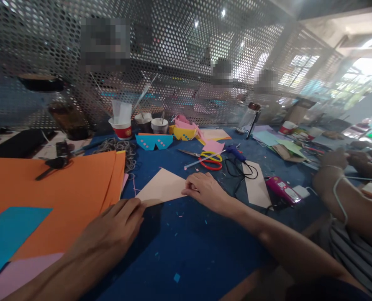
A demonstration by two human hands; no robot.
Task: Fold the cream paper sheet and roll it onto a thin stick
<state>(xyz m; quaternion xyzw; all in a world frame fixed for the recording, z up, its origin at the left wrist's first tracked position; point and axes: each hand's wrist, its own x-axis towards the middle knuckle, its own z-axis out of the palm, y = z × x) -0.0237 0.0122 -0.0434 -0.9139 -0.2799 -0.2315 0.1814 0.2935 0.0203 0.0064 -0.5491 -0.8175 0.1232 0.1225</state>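
A peach sheet (162, 186) lies on the blue table (198, 251), between both hands. The right hand (206, 189) pinches its right edge between thumb and fingers. The left hand (119, 221) touches its left corner; I cannot tell whether that grip pinches. Scissors (205, 156) lie on the far side.

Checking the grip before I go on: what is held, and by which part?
A pale peach paper: the right hand pinches its right end; the left hand is at its left corner, gripping or only pressing, I can't tell.
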